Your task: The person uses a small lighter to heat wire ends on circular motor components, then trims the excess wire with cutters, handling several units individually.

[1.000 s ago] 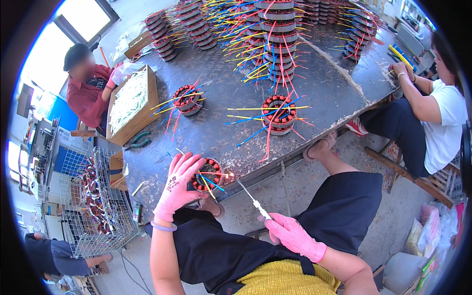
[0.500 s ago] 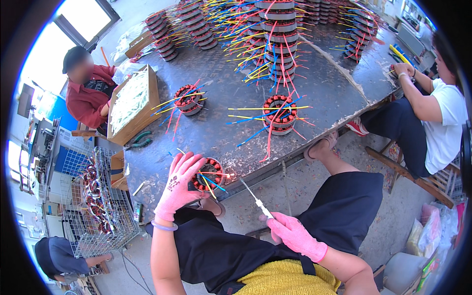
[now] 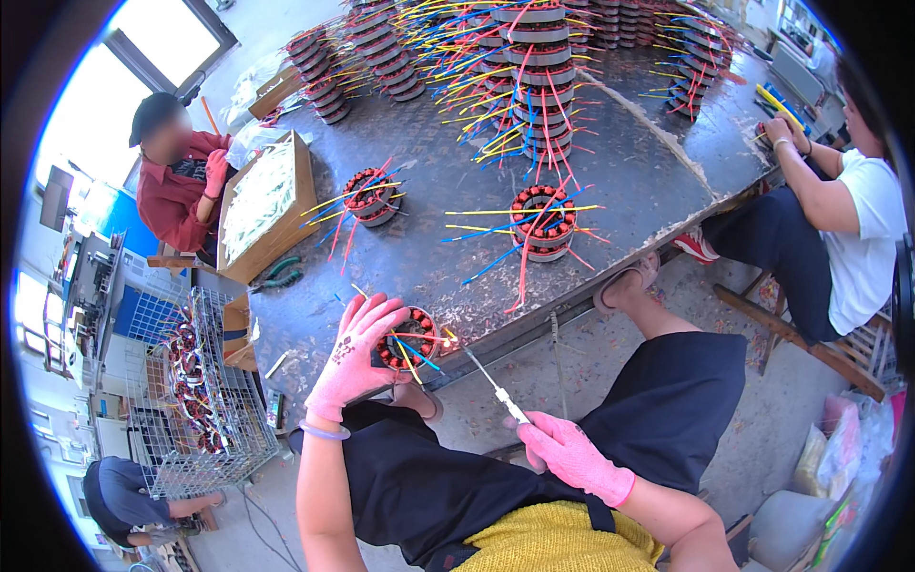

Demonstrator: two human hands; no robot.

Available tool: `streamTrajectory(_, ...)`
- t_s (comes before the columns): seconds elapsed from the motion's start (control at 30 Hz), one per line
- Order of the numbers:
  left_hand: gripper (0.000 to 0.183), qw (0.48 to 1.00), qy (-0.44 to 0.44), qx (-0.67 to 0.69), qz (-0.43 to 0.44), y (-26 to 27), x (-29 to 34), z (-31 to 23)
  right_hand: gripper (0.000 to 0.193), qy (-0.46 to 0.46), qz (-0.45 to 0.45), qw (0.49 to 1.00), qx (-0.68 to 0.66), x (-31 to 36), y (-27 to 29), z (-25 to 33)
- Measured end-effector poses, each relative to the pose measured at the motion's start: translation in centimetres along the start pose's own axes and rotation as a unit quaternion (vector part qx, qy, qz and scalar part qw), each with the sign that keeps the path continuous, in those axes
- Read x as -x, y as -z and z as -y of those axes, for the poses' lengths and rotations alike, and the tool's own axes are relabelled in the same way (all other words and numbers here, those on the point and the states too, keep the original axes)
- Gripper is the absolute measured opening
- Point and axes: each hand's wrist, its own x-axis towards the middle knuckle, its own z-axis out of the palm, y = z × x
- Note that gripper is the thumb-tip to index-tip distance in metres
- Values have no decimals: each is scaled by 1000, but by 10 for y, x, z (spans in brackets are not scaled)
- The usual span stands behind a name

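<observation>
At the table's near edge sits a motor stator, a ring with red windings and red, yellow and blue lead wires. My left hand, in a pink glove, is wrapped round its left side, the thumb at its near rim. In my pink-gloved right hand is a pen-shaped white tool with a thin metal tip. This tip points up and left at the red lead's end, where a small bright orange-white glow shows. Whether tip and wire touch, I cannot tell.
Two more stators stand farther back, before tall stator stacks. A box of white pieces and green-handled pliers lie left. A wire basket stands beside the table. People sit left and right.
My left hand stays round the stator and my right hand keeps the tool at the red lead. The person at the left has raised a gloved hand. The view has shifted slightly.
</observation>
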Motion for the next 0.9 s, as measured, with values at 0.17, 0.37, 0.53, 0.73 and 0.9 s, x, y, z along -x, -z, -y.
streamTrajectory(0.17, 92, 1000, -2, 1, 2, 0, 1, -1, 35, -9, -1, 1000, 14, -1, 1, -2)
streamTrajectory(0.37, 92, 1000, -5, 1, 3, -1, 2, 2, 35, -1, 0, 1000, 20, 0, 0, 0)
streamTrajectory(0.53, 92, 1000, -4, 1, 3, -1, 2, 1, 36, -7, 3, 1000, 27, 0, 1, 1)
streamTrajectory(0.73, 93, 1000, -1, -3, 6, 0, 1, 1, 36, -8, 4, 1000, 28, -1, 2, -2)
streamTrajectory(0.9, 93, 1000, -3, -4, 3, -1, 1, 1, 36, 2, 8, 1000, 28, 0, 2, -1)
